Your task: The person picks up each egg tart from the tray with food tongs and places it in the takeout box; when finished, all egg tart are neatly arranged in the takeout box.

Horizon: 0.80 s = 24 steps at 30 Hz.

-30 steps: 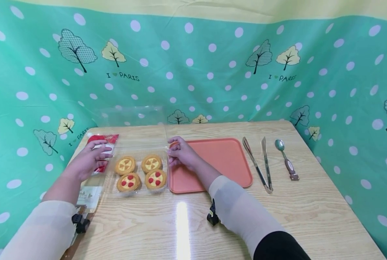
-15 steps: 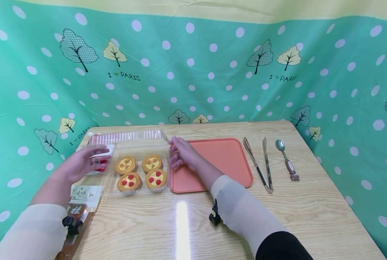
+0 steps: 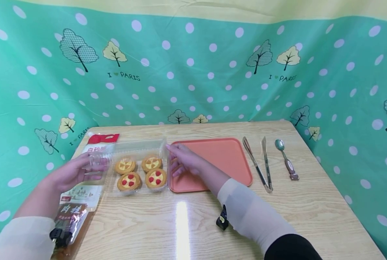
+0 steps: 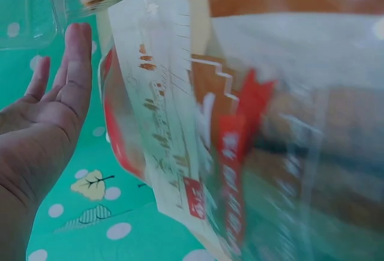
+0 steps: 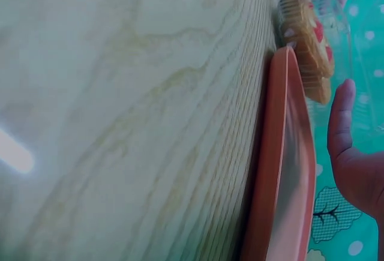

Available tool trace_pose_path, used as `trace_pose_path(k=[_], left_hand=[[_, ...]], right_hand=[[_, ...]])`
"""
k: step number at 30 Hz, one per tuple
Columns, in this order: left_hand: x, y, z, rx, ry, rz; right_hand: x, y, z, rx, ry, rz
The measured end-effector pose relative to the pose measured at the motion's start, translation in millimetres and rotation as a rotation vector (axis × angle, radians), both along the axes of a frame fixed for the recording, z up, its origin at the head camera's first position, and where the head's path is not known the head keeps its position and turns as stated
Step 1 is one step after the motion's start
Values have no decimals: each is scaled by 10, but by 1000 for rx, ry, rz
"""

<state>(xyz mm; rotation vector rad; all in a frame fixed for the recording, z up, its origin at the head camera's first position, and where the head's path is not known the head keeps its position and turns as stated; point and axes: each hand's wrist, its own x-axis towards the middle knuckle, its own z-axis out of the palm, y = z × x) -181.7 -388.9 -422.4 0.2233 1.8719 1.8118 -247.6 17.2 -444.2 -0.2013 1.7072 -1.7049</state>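
Observation:
A clear plastic clamshell box [image 3: 110,187] stands left of centre in the head view, holding several tarts [image 3: 126,165], some topped with red pieces. Its hinged lid [image 3: 138,145] leans forward over the back of the box. My left hand [image 3: 73,172] is at the lid's left end, its fingers seen partly through the plastic; in the left wrist view this hand [image 4: 51,126] has extended fingers. At the lid's right corner, my right hand [image 3: 187,159] touches the edge with its fingertips. The right wrist view shows that hand's straight thumb [image 5: 341,117] beside the box.
A pink tray [image 3: 212,159] lies directly right of the box. Metal tongs [image 3: 266,169] and a spoon [image 3: 289,164] lie farther right. Printed food bags [image 3: 83,195] line the left table edge, under and beside my left arm. A polka-dot cloth [image 3: 193,72] hangs behind.
The lid has swung from upright at the back forward over the box. My left hand has moved left and nearer, uncovering more of the bags. The right hand stays at the box's right side.

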Motion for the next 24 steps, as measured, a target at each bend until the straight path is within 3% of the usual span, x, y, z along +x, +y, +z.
trace_pose_path(k=[4,11,24], left_hand=[[117,-12,3,-21,-36,-24],[313,75,32,-224,-128,23],[560,170,-9,-217,-198,28]], right_hand=[[105,30,29,-24,-24,38],[303,110,23,-28,-74,74],[555,187,-96,-37,-59,114]])
